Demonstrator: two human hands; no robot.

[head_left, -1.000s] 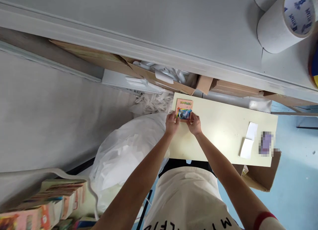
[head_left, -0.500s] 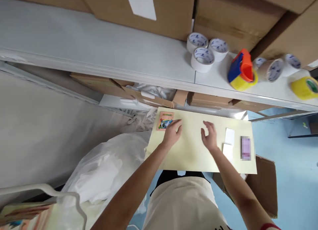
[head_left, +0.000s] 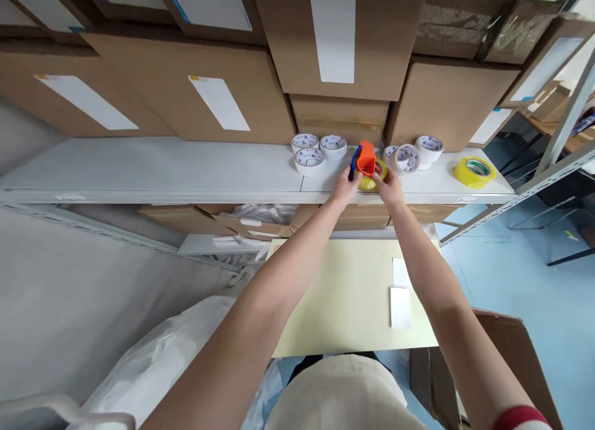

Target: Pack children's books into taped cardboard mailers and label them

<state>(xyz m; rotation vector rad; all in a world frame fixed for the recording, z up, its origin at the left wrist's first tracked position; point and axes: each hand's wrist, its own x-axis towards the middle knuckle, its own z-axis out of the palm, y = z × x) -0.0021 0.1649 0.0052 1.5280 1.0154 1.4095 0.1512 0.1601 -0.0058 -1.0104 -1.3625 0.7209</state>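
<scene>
The left hand [head_left: 344,188] and the right hand [head_left: 391,189] reach up to just right of the frame's upper centre, where they meet an orange and blue tape dispenser [head_left: 366,159] with yellow tape in it. The dispenser sits at the front part of a pale grey shelf [head_left: 209,170]. The left hand is partly closed, its fingers against the blue side; the right hand is likewise curled, thumb and fingers at the right edge of the yellow tape. Between them the two hands have hold of the dispenser; whether it is lifted off the shelf cannot be told.

Three white tape rolls [head_left: 310,169] stand close together just left of the dispenser, and three more pale rolls [head_left: 430,160] are grouped just right of it, one of them tilted. A yellow roll [head_left: 465,176] lies farther along, toward the right of the frame. Brown cartons [head_left: 158,89] with white labels fill the top of the frame behind them.

Below the shelf, in the lower centre, is a cream counter [head_left: 334,306] with two white papers [head_left: 400,307] near its right side, end to end. An opened cardboard box [head_left: 515,349] is at lower right, and a white plastic bag [head_left: 158,355] bulges at lower left.
</scene>
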